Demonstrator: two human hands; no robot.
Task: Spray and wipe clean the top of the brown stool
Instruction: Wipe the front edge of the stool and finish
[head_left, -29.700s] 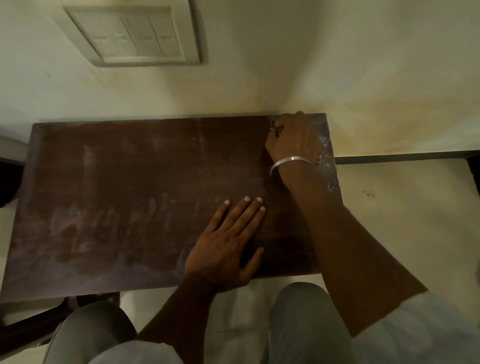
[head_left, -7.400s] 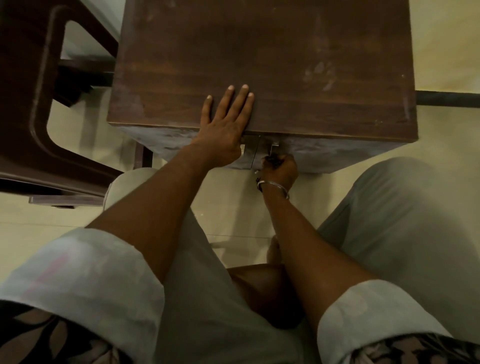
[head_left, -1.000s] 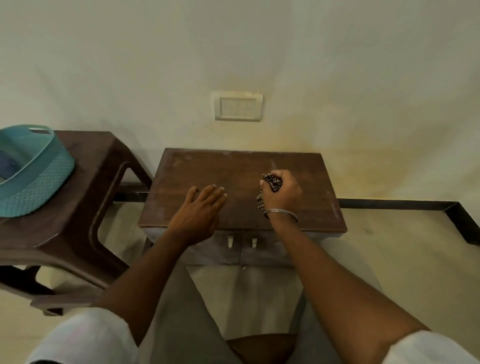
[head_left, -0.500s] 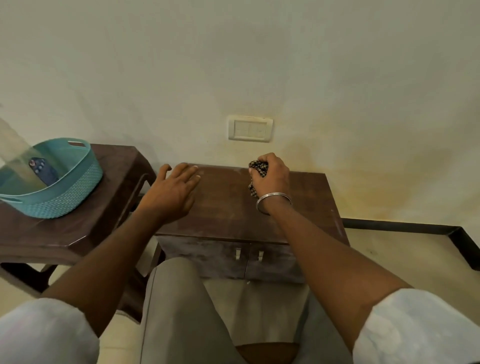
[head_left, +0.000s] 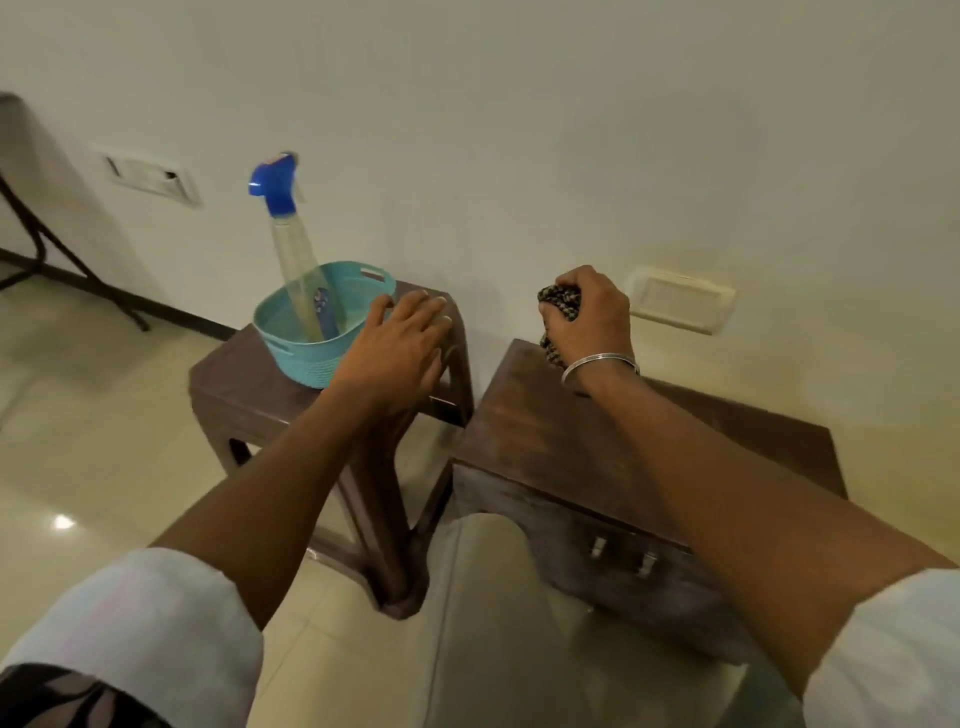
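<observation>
Fingers (head_left: 582, 291) of the right hand (head_left: 589, 317) squeeze a checked cloth (head_left: 558, 306) over the small cabinet (head_left: 597, 457). Left hand (head_left: 400, 348) spreads wide above the brown stool (head_left: 244, 384). Farther left, a reach could tip the spray bottle (head_left: 293, 249) leaning in the blue basket (head_left: 311, 343).

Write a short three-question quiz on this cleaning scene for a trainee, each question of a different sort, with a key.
1. True or false: the spray bottle stands in the teal basket.
2. Which hand grips the checked cloth? A) the left hand B) the right hand C) neither
3. Fill in: the basket sits on the brown ______, left of the wooden cabinet.

Key: 1 true; 2 B; 3 stool
</observation>
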